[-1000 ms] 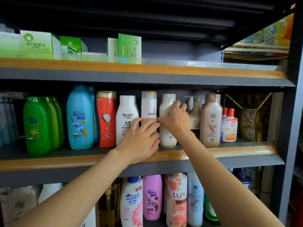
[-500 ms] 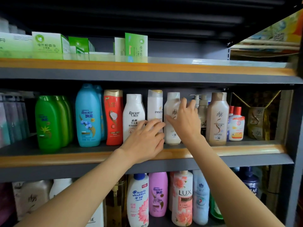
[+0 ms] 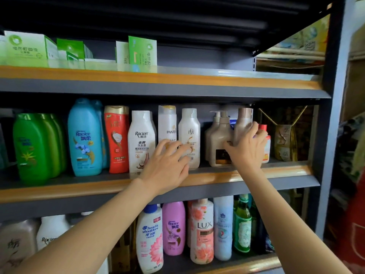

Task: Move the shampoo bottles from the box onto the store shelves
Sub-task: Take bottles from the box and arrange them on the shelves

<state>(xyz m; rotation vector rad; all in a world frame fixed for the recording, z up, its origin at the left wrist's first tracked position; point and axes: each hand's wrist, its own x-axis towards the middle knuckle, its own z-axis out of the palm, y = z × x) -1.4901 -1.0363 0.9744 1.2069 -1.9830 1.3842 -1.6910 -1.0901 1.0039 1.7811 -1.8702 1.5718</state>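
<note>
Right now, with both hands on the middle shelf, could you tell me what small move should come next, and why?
Probably slide the tan bottle left with the right hand gripping it, since a gap shows beside the white bottle that the left hand touches.

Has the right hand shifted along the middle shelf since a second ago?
Yes. The right hand went rightward: earlier it rested on the white bottle beside the Pantene; now it grips the beige bottle past the pump bottles.

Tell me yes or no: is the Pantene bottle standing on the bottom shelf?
No, the Pantene bottle stands on the middle shelf, behind the left hand.
</note>
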